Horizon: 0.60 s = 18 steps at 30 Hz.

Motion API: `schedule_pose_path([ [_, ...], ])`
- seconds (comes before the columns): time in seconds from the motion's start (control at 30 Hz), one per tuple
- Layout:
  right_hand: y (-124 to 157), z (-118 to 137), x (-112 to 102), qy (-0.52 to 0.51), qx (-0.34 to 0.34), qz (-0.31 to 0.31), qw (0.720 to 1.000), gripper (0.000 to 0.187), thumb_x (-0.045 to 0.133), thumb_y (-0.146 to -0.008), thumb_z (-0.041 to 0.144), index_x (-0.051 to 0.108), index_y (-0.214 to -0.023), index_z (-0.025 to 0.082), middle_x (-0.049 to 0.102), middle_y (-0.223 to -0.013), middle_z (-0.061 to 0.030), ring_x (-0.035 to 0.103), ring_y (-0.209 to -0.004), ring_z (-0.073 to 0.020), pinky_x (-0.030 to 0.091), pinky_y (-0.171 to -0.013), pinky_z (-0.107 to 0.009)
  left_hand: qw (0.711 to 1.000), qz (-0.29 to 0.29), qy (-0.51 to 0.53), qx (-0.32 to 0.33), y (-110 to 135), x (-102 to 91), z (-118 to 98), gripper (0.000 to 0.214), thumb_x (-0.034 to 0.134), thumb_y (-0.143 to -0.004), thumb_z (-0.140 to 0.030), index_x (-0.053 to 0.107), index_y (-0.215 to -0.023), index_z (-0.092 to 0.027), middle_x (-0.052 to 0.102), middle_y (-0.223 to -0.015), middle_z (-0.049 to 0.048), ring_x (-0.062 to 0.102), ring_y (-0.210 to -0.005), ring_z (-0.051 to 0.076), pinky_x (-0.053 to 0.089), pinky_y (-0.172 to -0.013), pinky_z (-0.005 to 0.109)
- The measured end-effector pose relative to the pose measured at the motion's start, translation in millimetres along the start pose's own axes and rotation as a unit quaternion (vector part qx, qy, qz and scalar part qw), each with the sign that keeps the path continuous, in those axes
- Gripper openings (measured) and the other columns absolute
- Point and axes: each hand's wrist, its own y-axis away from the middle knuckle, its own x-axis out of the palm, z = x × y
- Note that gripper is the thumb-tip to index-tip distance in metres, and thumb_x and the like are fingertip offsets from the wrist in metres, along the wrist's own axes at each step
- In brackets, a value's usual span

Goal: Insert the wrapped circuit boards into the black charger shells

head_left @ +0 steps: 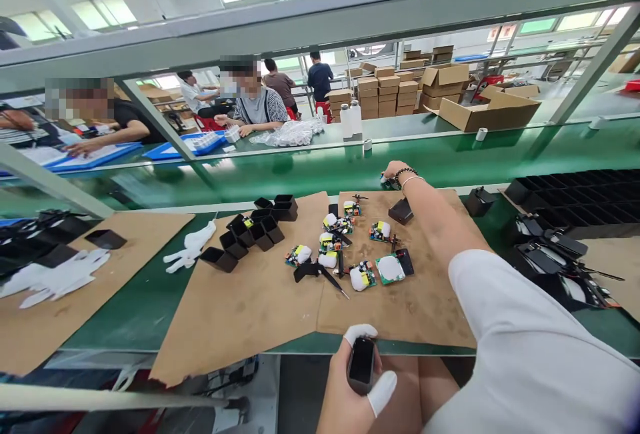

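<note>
Close to my body, in front of the table edge, my left hand [350, 381] is wrapped round a small black plastic case [362, 362]; white finger cots cover its thumb and a fingertip. My right arm stretches far forward over the green belt, where my right hand [397, 171] closes on a small circuit board [385, 181], mostly hidden by the fingers. Between the hands, several circuit boards with white and yellow parts [363, 276] lie on brown cardboard [280, 317]. A black case [401, 211] lies under my right forearm.
Empty black cases [261, 233] cluster left of the boards, beside white gloves [193, 247]. Rows of black cases [585, 197] and filled ones [550, 257] stand at right. A metal shelf beam [300, 17] crosses above. Co-workers [255, 101] sit beyond the belt [300, 171].
</note>
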Motion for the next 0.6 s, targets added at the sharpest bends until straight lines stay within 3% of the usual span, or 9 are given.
schedule_pose_path([
  [0.13,-12,-1,11,0.019,-0.018,0.012,1.000,0.044,0.068,-0.099,0.041,0.063,-0.133,0.015,0.066,-0.135,-0.0129,0.068,-0.117,-0.0252,0.061,-0.098,-0.047,1.000,0.008,0.000,0.003,-4,-3.6,0,0.054,0.088,-0.065,-0.043,0.067,-0.110,-0.021,0.066,-0.080,0.0011,0.060,-0.073,0.017,0.049,-0.075,0.028],
  [0.27,5,-4,-3,0.024,-0.116,0.004,0.993,0.041,0.071,-0.096,0.031,0.065,-0.130,0.010,0.067,-0.134,-0.0128,0.066,-0.119,-0.0278,0.057,-0.102,-0.044,0.998,0.057,0.029,0.006,-8,-8.1,-7,0.052,0.086,-0.069,-0.048,0.067,-0.109,-0.020,0.064,-0.079,0.0006,0.054,-0.069,0.014,0.044,-0.069,0.026],
  [0.37,57,-25,-9,0.024,-0.215,-0.002,0.976,0.054,0.071,-0.083,0.008,0.061,-0.136,0.007,0.063,-0.144,-0.0154,0.058,-0.129,-0.0284,0.046,-0.113,-0.037,0.997,0.064,0.031,0.012,-8,-12.6,-10,0.048,0.085,-0.072,-0.046,0.067,-0.108,-0.020,0.064,-0.080,0.0002,0.054,-0.070,0.014,0.044,-0.068,0.025],
  [0.43,108,-48,-5,0.044,-0.294,0.002,0.955,0.062,0.069,-0.076,0.004,0.060,-0.137,0.011,0.059,-0.149,-0.0156,0.052,-0.137,-0.0297,0.039,-0.120,-0.042,0.998,0.064,0.015,0.018,-8,-15.8,-11,0.045,0.084,-0.073,-0.044,0.067,-0.107,-0.020,0.064,-0.081,-0.0002,0.056,-0.072,0.014,0.045,-0.070,0.026],
  [0.5,164,-74,7,0.105,-0.414,-0.003,0.904,0.055,0.068,-0.076,0.005,0.065,-0.131,0.013,0.057,-0.150,-0.0181,0.046,-0.144,-0.0349,0.032,-0.124,-0.055,0.997,0.072,-0.004,0.027,-10,-18.7,-12,0.043,0.084,-0.073,-0.043,0.068,-0.106,-0.020,0.065,-0.082,-0.0002,0.059,-0.075,0.016,0.047,-0.073,0.027],
  [0.6,236,-107,31,0.170,-0.487,0.041,0.856,0.035,0.056,-0.089,0.003,0.072,-0.113,0.023,0.054,-0.158,-0.0107,0.039,-0.154,-0.0298,0.026,-0.127,-0.062,0.995,0.087,-0.027,0.031,-14,-19.8,-16,0.042,0.084,-0.072,-0.041,0.067,-0.104,-0.019,0.065,-0.081,-0.0008,0.059,-0.075,0.016,0.047,-0.072,0.027],
])
